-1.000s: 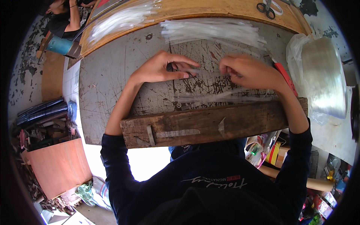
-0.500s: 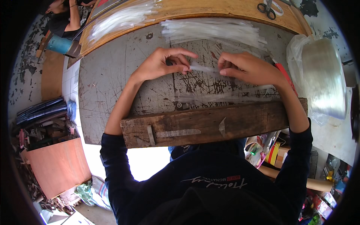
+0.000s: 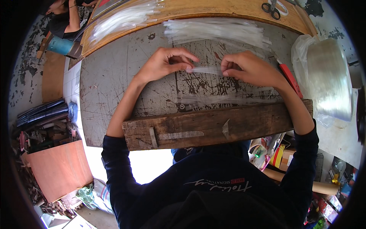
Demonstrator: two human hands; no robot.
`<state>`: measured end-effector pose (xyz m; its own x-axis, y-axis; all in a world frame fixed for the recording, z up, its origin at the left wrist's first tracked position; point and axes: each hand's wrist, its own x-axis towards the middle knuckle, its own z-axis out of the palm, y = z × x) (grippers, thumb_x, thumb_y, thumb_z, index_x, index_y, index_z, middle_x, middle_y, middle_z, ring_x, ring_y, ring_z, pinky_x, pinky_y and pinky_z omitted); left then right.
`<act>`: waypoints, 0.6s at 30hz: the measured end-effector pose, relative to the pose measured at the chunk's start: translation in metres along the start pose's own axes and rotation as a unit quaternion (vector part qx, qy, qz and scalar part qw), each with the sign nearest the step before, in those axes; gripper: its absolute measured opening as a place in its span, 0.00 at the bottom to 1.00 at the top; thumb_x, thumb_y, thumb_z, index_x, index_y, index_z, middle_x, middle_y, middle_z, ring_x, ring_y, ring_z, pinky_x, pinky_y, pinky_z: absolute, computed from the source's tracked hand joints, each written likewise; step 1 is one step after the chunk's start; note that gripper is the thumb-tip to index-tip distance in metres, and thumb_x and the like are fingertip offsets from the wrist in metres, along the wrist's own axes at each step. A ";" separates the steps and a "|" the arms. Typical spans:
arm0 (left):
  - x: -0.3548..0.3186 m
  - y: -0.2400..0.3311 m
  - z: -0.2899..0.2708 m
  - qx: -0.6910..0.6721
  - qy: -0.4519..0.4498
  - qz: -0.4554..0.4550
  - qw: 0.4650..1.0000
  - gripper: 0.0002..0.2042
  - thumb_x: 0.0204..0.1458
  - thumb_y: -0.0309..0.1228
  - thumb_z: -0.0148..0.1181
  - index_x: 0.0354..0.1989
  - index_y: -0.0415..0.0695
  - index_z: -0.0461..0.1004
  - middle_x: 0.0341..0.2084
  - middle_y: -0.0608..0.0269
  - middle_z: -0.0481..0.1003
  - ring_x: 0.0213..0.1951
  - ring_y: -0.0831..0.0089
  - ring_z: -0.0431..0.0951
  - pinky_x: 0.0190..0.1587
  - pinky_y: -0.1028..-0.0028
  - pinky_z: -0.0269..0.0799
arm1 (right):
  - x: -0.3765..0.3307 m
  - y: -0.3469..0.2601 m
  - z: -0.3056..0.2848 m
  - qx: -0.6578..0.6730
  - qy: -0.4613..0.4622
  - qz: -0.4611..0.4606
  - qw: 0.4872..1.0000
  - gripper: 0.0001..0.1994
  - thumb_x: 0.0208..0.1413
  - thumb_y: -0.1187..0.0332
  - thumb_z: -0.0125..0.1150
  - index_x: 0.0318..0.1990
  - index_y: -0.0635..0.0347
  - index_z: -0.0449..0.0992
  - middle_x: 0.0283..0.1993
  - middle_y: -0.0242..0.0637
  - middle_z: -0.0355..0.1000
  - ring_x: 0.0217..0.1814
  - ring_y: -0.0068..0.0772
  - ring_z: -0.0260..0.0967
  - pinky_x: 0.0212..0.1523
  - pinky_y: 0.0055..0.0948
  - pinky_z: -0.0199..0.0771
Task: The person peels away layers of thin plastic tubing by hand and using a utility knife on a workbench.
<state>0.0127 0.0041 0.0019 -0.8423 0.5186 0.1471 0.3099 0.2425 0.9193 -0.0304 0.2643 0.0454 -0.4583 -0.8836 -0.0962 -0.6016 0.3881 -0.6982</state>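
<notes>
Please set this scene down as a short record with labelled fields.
Left hand: pinches the left end of the clear strip material
Right hand: fingers at its right end
Number of strips held: cannot tell
Worktop: grey, scratched
Near edge: wooden beam, with loose clear strips just beyond
Far side: pile of clear strips
Right side: red-handled tool; large clear roll farther right
Far right: black-handled scissors

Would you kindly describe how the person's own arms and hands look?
The left hand and right hand are bare, with no gloves or watch showing. The left sleeve and right sleeve are dark navy, look plain and end well short of the hands.
</notes>
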 end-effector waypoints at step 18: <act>-0.002 -0.003 -0.009 0.032 0.083 0.032 0.996 0.13 0.49 0.27 0.56 0.44 0.51 0.75 0.28 0.65 0.77 0.28 0.80 0.73 0.30 0.82 0.71 | -0.001 0.010 -0.021 0.025 0.061 -0.018 0.998 0.11 0.54 0.68 0.53 0.42 0.62 0.72 0.27 0.33 0.70 0.28 0.22 0.64 0.29 0.24 0.64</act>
<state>0.0090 -0.0051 0.0020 -0.8798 0.3927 0.2676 0.3876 0.2672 0.8822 -0.0492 0.2749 0.0531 -0.5154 -0.8568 0.0138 -0.5874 0.3415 -0.7338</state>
